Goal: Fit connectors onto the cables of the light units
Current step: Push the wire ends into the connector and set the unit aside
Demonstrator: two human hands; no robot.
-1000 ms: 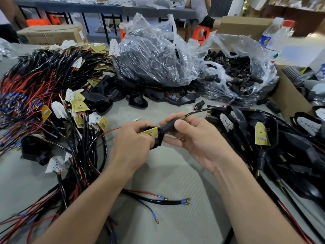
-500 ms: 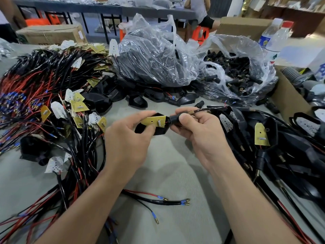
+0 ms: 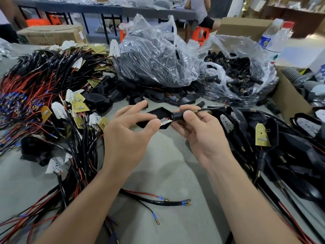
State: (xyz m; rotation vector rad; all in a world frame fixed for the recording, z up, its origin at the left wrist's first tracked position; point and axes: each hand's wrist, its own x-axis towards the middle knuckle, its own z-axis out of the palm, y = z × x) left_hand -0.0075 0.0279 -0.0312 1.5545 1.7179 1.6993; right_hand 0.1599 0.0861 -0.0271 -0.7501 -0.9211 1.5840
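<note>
Two heaps took most of the table (image 3: 167,164). The loose wired boards (image 3: 44,95) lay at 9 o'clock and the black units with cables (image 3: 281,147) at 3 o'clock. I judged this to be raw stock on one side and done work on the other, so that each hand had a short way. At 12 o'clock two clear bags stood open. The right one, the bag of connectors (image 3: 237,73), was nearest to the hand that fits them.

In the centre the right hand (image 3: 204,136) was curled around the connector (image 3: 177,116), with the thumb on top, probably to push it along the cable (image 3: 211,108), which ran off toward 3 o'clock. The connector touched the corner of the light unit (image 3: 161,112), held up above the table between both hands.

The left hand (image 3: 130,136) was half open with the index finger lifted free. Its thumb and a middle finger lay on the unit near the small white board (image 3: 165,120), perhaps to steady it. Whether they really pinched it I could not tell.
</note>
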